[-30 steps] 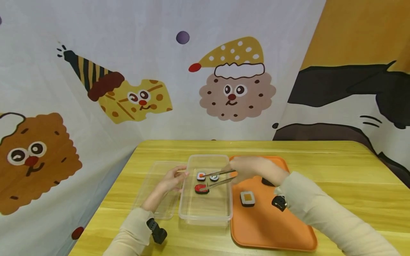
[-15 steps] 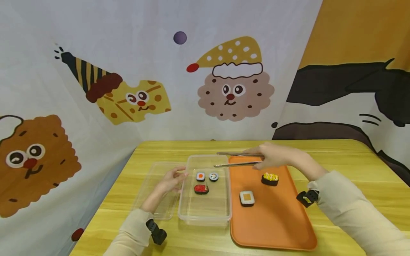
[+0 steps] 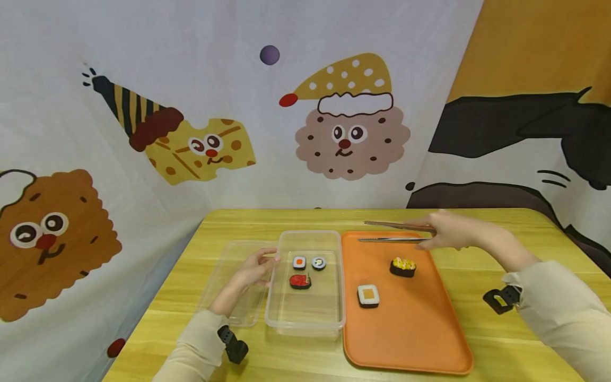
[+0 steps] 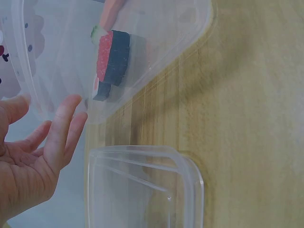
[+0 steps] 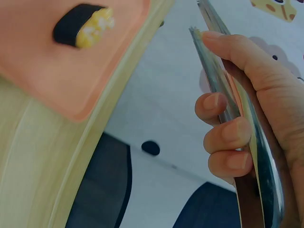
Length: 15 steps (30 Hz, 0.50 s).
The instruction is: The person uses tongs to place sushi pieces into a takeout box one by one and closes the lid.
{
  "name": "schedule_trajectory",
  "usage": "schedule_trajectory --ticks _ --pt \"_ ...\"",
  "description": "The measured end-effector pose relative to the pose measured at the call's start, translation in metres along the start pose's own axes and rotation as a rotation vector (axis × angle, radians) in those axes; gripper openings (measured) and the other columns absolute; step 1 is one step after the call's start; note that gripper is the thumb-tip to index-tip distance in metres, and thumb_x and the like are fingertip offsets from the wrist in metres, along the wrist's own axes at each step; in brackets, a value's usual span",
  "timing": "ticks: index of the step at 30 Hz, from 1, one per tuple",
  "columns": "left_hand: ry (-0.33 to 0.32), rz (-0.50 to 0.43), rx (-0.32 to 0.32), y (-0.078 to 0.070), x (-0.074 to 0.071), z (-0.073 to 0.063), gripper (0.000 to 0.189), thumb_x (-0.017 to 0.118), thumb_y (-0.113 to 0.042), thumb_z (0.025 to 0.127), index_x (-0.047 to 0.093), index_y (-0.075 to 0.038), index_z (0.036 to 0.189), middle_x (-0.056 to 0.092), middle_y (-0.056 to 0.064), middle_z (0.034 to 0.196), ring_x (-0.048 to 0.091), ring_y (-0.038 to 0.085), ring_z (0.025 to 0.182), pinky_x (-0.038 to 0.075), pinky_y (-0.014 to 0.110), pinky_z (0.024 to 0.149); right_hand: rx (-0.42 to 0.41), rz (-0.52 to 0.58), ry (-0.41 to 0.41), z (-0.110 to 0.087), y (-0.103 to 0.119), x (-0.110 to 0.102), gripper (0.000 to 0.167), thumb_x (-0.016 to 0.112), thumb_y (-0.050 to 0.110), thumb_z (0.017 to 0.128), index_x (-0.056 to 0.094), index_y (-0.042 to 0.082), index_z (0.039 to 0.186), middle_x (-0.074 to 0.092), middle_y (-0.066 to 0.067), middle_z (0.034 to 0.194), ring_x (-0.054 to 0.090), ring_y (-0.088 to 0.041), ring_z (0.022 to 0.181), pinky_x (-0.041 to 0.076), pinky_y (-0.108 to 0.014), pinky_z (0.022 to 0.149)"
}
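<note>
Metal tongs (image 3: 396,232) are gripped in the right hand (image 3: 453,232), held above the far edge of an orange tray (image 3: 410,339), their tips apart and empty. On the tray, a corn-topped sushi piece (image 3: 403,267) lies just below the tongs, with a square egg-topped piece (image 3: 368,295) nearer the tray's middle. A clear box (image 3: 305,318) is set touching the tray's left edge; three sushi pieces (image 3: 305,270) are seen inside it, at its far end. The left hand (image 3: 255,270) is rested with relaxed fingers against the box's left wall, holding nothing. A clear lid (image 3: 229,286) lies beside the box, on the side away from the tray, partly under that hand. Everything is carried on a yellow wooden worktop (image 3: 501,339). Beyond the tray, a cloth backdrop (image 3: 191,79) printed with cartoon biscuits in party hats is hung.
</note>
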<state>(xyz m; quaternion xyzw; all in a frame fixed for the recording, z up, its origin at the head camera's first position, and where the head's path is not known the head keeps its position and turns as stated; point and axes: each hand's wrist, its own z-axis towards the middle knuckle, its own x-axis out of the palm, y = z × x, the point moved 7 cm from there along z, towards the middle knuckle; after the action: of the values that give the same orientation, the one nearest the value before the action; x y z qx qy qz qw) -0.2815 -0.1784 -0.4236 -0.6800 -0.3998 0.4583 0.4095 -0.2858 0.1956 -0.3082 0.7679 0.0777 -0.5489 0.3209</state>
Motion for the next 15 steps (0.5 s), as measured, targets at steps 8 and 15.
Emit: schedule_trajectory --ticks 8,15 --pt "0.008 -0.017 0.003 0.001 0.002 0.001 0.048 0.048 -0.021 0.096 0.034 -0.005 0.139 0.043 0.028 0.134 0.044 0.042 0.122 0.057 0.03 0.059 0.168 0.054 0.119 -0.026 -0.029 0.004 0.069 0.069 0.038 0.079 0.045 0.003 0.134 0.064 -0.021 0.106 0.031 -0.006 0.034 0.036 -0.021 0.034" --pt "-0.001 0.007 0.015 0.0 0.001 0.001 0.047 0.046 -0.02 0.096 0.033 -0.003 0.138 0.043 0.029 0.132 0.045 0.042 0.121 0.058 0.031 0.06 0.215 0.084 0.206 -0.039 -0.042 0.015 0.068 0.071 0.036 0.077 0.048 0.001 0.131 0.062 -0.021 0.11 0.032 -0.006 0.034 0.035 -0.02 0.034"
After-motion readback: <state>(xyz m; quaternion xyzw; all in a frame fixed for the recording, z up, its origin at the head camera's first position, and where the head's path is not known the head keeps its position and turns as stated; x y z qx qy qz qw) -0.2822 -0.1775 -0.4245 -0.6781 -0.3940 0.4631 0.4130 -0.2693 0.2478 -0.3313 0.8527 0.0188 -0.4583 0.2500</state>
